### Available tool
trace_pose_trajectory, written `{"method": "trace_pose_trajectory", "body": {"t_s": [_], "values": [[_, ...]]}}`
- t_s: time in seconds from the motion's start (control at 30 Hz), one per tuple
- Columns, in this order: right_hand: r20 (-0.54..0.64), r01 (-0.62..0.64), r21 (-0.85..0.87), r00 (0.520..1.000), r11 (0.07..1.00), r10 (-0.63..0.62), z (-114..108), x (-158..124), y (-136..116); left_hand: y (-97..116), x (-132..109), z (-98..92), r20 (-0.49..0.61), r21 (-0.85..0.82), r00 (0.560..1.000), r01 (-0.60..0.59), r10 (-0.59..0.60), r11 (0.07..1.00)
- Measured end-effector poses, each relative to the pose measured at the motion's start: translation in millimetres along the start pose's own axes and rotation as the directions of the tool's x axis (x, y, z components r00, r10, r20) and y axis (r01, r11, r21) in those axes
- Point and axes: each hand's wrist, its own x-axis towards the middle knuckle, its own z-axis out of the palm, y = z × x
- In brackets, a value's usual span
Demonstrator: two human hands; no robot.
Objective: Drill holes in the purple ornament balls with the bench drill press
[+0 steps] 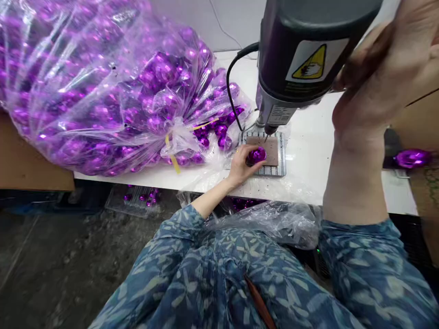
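Observation:
My left hand (242,165) holds a shiny purple ball (256,155) on a brown pad (272,148) set in a small metal plate (283,157), just below the bit of a grey bench drill (298,50). My right hand (380,73) is raised at the right side of the drill head, fingers curled around something dark there; what it grips is hidden. Both sleeves are blue with a leaf pattern.
A large clear plastic bag (103,87) full of purple balls lies on the white table (308,137) to the left, its mouth spilling balls near the drill. A black cable (231,87) runs behind. Another purple ball (411,158) sits at right. More balls lie under the table.

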Motion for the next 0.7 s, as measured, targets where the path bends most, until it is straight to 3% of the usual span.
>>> {"method": "trace_pose_trajectory", "body": {"t_s": [0.1,0.17,0.27,0.37,0.43,0.5,0.53,0.57,0.63,0.67,0.7], "values": [[-0.03,-0.019,-0.004,0.999,1.0,0.019,-6,5,14,20,-47,-31.6,0.109,0.017,0.988,-0.114,0.112,0.993],[-0.038,-0.018,0.007,0.999,1.0,0.018,-8,7,20,30,-81,-52.2,0.184,-0.015,0.953,-0.244,0.242,0.97],[-0.05,-0.036,0.026,0.998,0.999,0.037,-9,7,21,38,-129,-81.0,0.353,-0.046,0.835,-0.436,0.423,0.899],[-0.08,-0.076,0.004,0.994,0.997,0.076,-5,6,16,38,-151,-103.3,0.517,-0.012,0.756,-0.463,0.401,0.886],[-0.098,-0.073,0.003,0.992,0.997,0.073,-1,6,11,33,-145,-111.5,0.456,-0.022,0.768,-0.495,0.449,0.869],[-0.122,-0.088,0.02,0.988,0.996,0.09,2,5,7,24,-123,-113.3,0.273,-0.006,0.818,-0.524,0.506,0.851],[-0.134,-0.096,0.027,0.986,0.995,0.099,3,5,6,18,-106,-112.1,0.189,0.033,0.858,-0.492,0.478,0.87],[-0.143,-0.102,0.034,0.984,0.994,0.106,4,5,5,10,-87,-109.8,0.124,0.089,0.908,-0.411,0.4,0.907],[-0.143,-0.095,0.041,0.985,0.995,0.1,4,5,7,-7,-45,-102.5,0.069,0.214,0.996,-0.076,0.062,0.974],[-0.139,-0.084,0.043,0.986,0.996,0.089,3,5,8,-16,-24,-98.2,0.064,0.245,0.991,0.101,-0.12,0.964],[-0.137,-0.074,0.048,0.987,0.996,0.08,1,5,10,-25,-4,-93.8,0.072,0.262,0.959,0.249,-0.276,0.933]]}}
